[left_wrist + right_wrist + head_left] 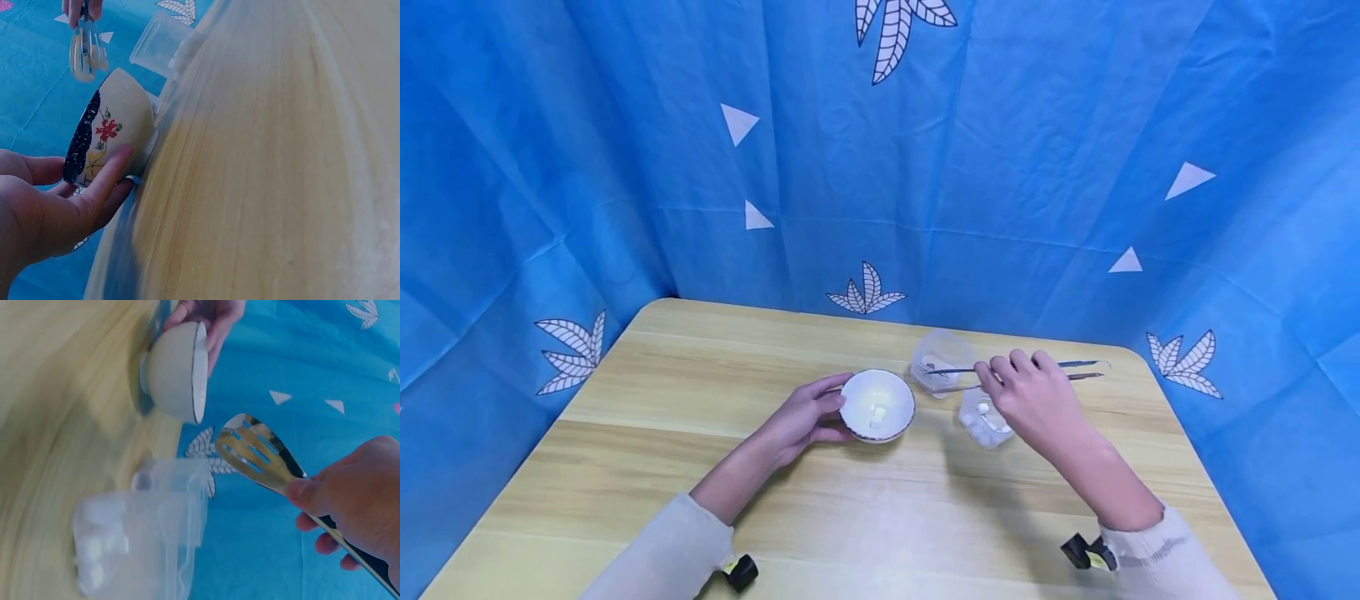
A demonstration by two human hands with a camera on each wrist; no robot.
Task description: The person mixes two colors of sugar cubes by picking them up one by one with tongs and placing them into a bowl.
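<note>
The left hand (805, 418) grasps a flower-patterned bowl (880, 385) holding a white cube (877, 418). The right hand (1030, 398) grips slotted metal tongs (264, 467) above translucent plastic containers (957, 346).

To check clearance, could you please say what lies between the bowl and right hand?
In the head view, the front of slotted tongs and two plastic containers.

A creased blue cloth (1037, 133) fills the top and both sides of the head view, printed with white leaf sprigs (892, 37) outlined in dark lines and pale triangles (740, 124) left of centre and at the right. Below it spreads a light wooden table (647, 400) with streaky grain and rounded far corners; a whitish glare (887, 517) lies at lower centre.
</note>
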